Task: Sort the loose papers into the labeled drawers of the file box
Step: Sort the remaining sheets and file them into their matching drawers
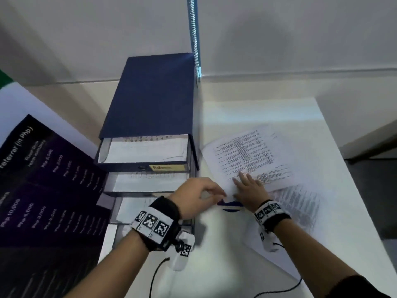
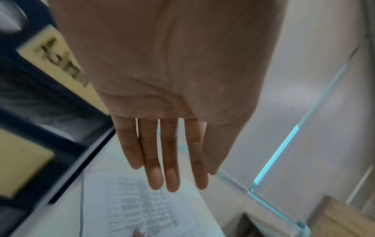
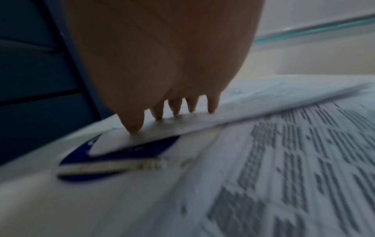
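Observation:
A dark blue file box [image 1: 150, 93] stands at the table's left with three drawers pulled out in steps; the top drawer [image 1: 144, 151] holds papers and carries a tan label [image 1: 167, 167]. Loose printed sheets lie to its right. My right hand [image 1: 249, 188] presses flat with spread fingertips [image 3: 134, 128] on the top printed sheet [image 1: 247, 151]. Under that lies a sheet with a blue logo [image 1: 232, 206], also in the right wrist view [image 3: 121, 154]. My left hand [image 1: 199, 194] hovers beside the sheet's near corner, fingers [image 2: 162, 160] straight and holding nothing.
A dark purple poster [image 1: 43, 179] leans at the left of the box. A teal spiral-bound post [image 1: 194, 29] rises behind it. Another printed sheet [image 1: 296, 205] lies further right on the white table [image 1: 322, 130]. Black cables [image 1: 156, 276] trail near my arms.

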